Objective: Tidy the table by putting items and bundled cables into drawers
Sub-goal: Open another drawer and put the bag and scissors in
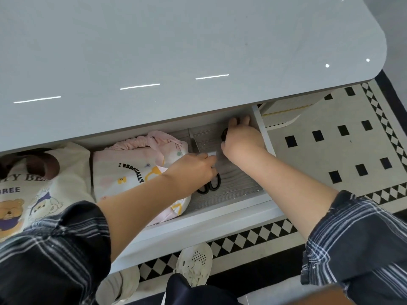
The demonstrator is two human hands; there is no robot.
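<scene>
In the drawer [222, 216], left hand [191, 170] curled round scissors [212, 184], right hand [242, 140] round a small dark object [224, 134].

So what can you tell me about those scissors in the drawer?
The scissors have black loop handles and a grey metal blade end. They lie flat on the open drawer's grey grained floor, tips toward the back, beside pink printed cloth. The left hand covers their middle; its grip is hidden.
</scene>
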